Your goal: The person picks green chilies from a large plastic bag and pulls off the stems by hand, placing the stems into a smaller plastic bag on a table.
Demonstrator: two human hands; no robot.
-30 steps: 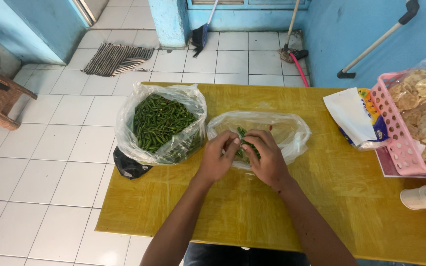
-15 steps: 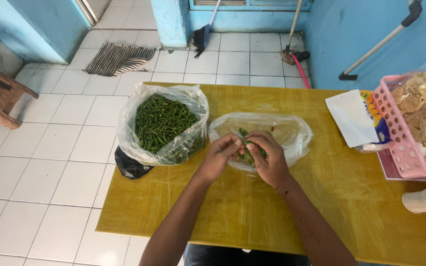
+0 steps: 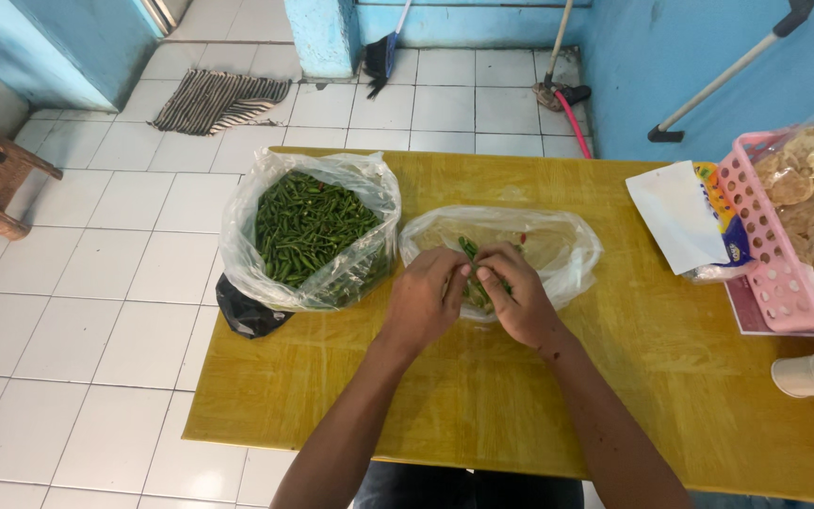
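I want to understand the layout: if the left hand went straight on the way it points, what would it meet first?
Probably the green chilli the left hand pinches, then the smaller clear bag; depth is unclear.

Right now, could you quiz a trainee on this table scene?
1. True or false: the left hand and right hand meet over the smaller bag.
2. Which bag holds more green chillies?
A. the big bag
B. the smaller bag
3. Fill in: the pink basket stands on the table's ____ side.

Key: 1 true; 2 A; 3 right.
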